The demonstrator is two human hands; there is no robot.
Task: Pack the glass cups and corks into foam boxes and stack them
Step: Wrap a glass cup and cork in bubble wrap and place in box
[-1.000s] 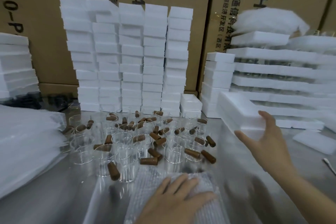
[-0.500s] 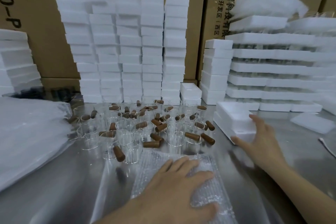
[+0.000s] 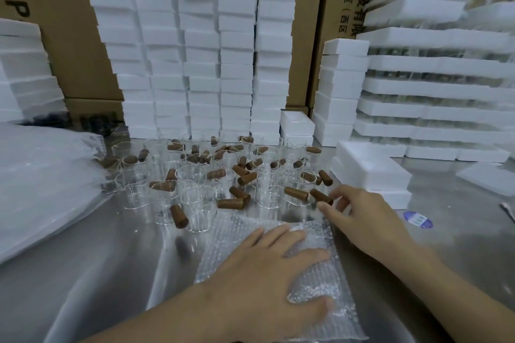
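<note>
Cork pickup step: right grip (image 3: 365,217) apart, just beside cork (image 3: 320,196); left grip (image 3: 267,267) flat on bubble wrap (image 3: 315,284). Next, likely: pinch cork.

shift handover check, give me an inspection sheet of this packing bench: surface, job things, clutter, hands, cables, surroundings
surface: shiny metal table
job's things: glass cups standing clustered, corks strewn among and in them, foam boxes in tall stacks behind and a low stack at right
clutter: bubble wrap in front, plastic sheeting at left, round blue sticker at right
hands: left hand flat on the bubble wrap; right hand with fingers at the front cork, pinch unclear
cables: nothing seen
surroundings: cardboard cartons behind the stacks
</note>
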